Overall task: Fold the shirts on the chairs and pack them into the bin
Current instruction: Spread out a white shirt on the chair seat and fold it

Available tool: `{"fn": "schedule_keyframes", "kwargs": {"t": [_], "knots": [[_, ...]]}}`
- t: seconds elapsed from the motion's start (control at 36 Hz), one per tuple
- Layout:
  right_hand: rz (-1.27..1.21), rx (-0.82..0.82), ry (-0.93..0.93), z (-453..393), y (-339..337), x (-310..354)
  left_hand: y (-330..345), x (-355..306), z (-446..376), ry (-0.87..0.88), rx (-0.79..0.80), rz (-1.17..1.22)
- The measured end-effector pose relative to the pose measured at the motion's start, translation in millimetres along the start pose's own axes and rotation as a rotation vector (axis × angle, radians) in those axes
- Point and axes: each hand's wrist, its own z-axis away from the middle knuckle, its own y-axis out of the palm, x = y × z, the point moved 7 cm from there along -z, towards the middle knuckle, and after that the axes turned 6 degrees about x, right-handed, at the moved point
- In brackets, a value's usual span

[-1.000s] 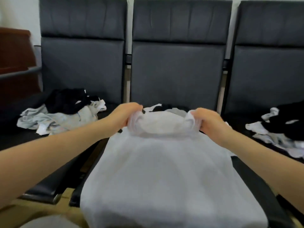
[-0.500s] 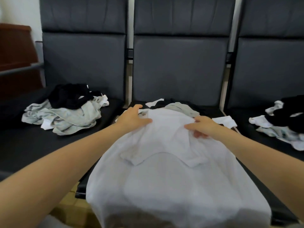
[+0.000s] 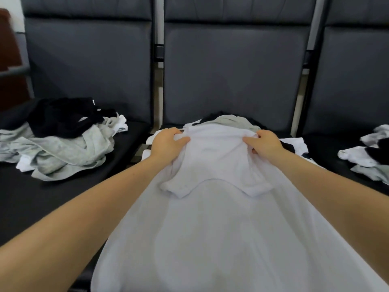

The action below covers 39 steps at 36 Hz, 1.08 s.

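Both hands, left hand (image 3: pixel 168 144) and right hand (image 3: pixel 265 144), pinch the far fold of a white shirt (image 3: pixel 221 207) spread on the middle chair (image 3: pixel 231 70) (bin unseen); seemingly mid-fold, drawing that edge nearer comes next.

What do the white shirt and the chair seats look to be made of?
White shirt: soft, thin knit fabric, probably cotton jersey; it drapes and bunches where the left hand and right hand grip it. Chair seats: dark, smooth padded upholstery with faint sheen, likely faux leather.

My view: three dark padded chair backs (image 3: pixel 233 66) stand side by side, narrow gaps between them; a pale wall (image 3: pixel 14 13) and reddish-brown wooden furniture (image 3: pixel 8 60) at far left.
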Motion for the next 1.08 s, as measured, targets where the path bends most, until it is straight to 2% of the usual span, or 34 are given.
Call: {"fn": "schedule_keyframes", "kwargs": {"t": [0.22, 0.33, 0.44, 0.53, 0.64, 0.78, 0.86, 1.0, 1.08], "knots": [[0.086, 0.026, -0.014, -5, 7, -2, 7, -7, 4, -0.029, 0.022, 0.069], [0.062, 0.067, -0.019, 19, -5, 0, -5, -12, 23, -0.046, 0.063, 0.045], [0.182, 0.055, -0.069, 58, -23, 10, -20, -27, 58, -0.017, 0.089, 0.055], [0.144, 0.16, -0.103, 98, -27, 14, -24, -44, 96, 0.024, 0.148, 0.102], [0.148, 0.382, -0.139, 160, -24, 18, -18, -55, 155, 0.052, 0.408, 0.278], [0.276, 0.674, -0.16, 231, -27, 7, -12, -57, 208, 0.229, 0.691, -0.02], [0.351, 0.727, -0.195, 252, -34, 6, -11, -53, 228, 0.313, 0.807, -0.142], [0.607, 0.805, -0.249, 269, -20, -9, -10, -47, 237, 0.51, 0.747, -0.256], [0.605, 0.816, -0.29, 272, -14, -9, -7, -52, 242, 0.565, 0.733, -0.262]]}}
